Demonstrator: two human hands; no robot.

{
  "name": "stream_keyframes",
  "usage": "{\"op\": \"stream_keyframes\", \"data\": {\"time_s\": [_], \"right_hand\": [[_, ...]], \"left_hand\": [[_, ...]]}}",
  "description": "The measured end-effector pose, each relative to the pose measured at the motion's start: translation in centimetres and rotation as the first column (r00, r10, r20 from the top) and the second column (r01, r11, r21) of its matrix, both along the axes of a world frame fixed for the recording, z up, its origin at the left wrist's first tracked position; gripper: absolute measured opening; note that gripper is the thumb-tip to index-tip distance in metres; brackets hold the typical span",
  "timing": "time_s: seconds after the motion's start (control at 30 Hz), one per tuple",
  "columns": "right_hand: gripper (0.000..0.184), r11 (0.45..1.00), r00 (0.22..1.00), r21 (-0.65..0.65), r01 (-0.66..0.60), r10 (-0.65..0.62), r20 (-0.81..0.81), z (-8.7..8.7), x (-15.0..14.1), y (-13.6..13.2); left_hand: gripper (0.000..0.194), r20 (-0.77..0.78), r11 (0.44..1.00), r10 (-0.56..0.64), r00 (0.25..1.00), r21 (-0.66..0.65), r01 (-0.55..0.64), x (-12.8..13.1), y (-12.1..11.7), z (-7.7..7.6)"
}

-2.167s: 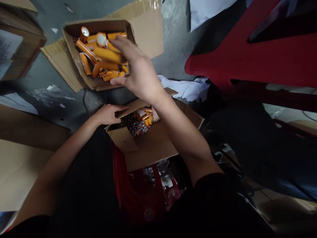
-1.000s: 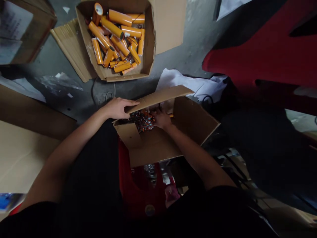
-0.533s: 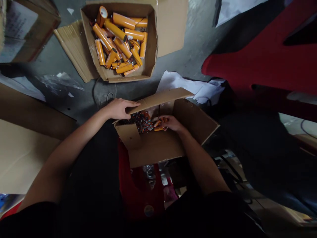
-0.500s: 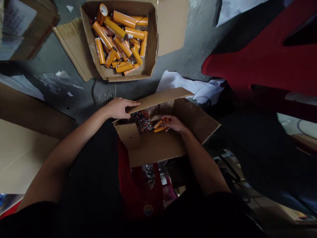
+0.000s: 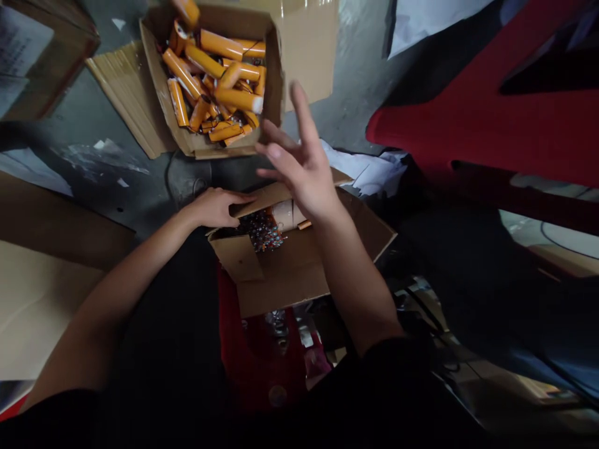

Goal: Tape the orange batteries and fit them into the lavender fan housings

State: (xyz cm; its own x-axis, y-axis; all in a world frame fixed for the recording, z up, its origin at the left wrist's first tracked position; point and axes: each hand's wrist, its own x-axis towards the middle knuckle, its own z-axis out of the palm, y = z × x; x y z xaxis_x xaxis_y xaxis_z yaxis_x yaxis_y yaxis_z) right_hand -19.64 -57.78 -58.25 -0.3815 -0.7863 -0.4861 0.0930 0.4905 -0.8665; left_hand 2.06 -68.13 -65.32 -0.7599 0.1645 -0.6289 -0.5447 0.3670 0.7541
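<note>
Right hand: the bare right hand (image 5: 309,171) is open, its fingers spread and pointing toward 11 and 12 o'clock; it holds nothing and hangs between two boxes, just outside the 5 o'clock corner of the farther one.
Left hand: the bare left hand (image 5: 213,207) grips a brown cardboard flap (image 5: 264,198) at the nearer box's 10 o'clock corner, thumb below, fingers along the edge.
Nearer box: the open brown cardboard box (image 5: 285,287) sits at the centre of the clock; it contains a cluster of small, dark, glinting pieces (image 5: 264,232) toward 9 o'clock and a small orange piece (image 5: 304,224), partly hidden by the right forearm.
Farther box: a second open brown cardboard box (image 5: 276,75) lies at 11 o'clock, filled with shiny orange cylinders (image 5: 221,45) heaped at many angles.
Blurred cylinders: one orange cylinder with a pale end (image 5: 238,98) shows over the heap's 4 o'clock side; another (image 5: 186,11) is at its 11 o'clock corner.
Around: crumpled white paper (image 5: 379,171) lies at 1 o'clock, a large red plastic object (image 5: 468,125) at 2, thin clear plastic (image 5: 100,156) at 10.
</note>
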Motion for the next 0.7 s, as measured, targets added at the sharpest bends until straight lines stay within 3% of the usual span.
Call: {"op": "stream_keyframes", "data": {"time_s": [0.07,0.13,0.23,0.33,0.43,0.5,0.6,0.7], "right_hand": [[0.066,0.987,0.991,0.121,0.101,-0.09,-0.098,-0.4,0.4,5.4],[0.058,0.956,0.969,0.246,0.157,-0.101,-0.224,-1.2,1.0,11.7],[0.059,0.9,0.962,0.434,0.048,0.075,-0.263,-3.5,3.4,17.8],[0.072,0.842,0.926,0.498,-0.209,0.334,-0.177,-7.0,6.5,18.6],[0.078,0.787,0.883,0.517,-0.338,0.455,-0.116,-9.8,7.8,17.7],[0.07,0.773,0.894,0.547,-0.322,0.439,-0.095,-10.9,6.8,18.1],[0.055,0.792,0.931,0.576,-0.202,0.338,-0.138,-11.4,3.8,20.1],[0.055,0.814,0.934,0.543,-0.207,0.33,-0.138,-11.4,2.3,21.6]], "left_hand": [[0.086,-0.003,1.0,-0.003,1.0,0.019,0.003,0.0,0.1,-0.2],[0.085,0.0,0.999,0.0,1.0,0.039,0.0,0.1,0.1,-0.3],[0.084,-0.01,0.998,0.027,1.0,0.052,-0.026,0.3,0.2,-0.5],[0.083,-0.019,0.998,0.046,0.999,0.05,-0.045,0.4,0.3,-0.8],[0.084,-0.025,0.997,0.049,0.998,0.06,-0.047,0.5,0.3,-0.8],[0.084,-0.026,0.997,0.05,0.998,0.063,-0.048,0.4,0.3,-0.7],[0.084,-0.005,0.997,0.035,0.999,0.068,-0.035,0.3,0.2,-0.5],[0.085,0.001,0.997,0.017,1.0,0.073,-0.017,0.3,0.1,-0.6]]}}
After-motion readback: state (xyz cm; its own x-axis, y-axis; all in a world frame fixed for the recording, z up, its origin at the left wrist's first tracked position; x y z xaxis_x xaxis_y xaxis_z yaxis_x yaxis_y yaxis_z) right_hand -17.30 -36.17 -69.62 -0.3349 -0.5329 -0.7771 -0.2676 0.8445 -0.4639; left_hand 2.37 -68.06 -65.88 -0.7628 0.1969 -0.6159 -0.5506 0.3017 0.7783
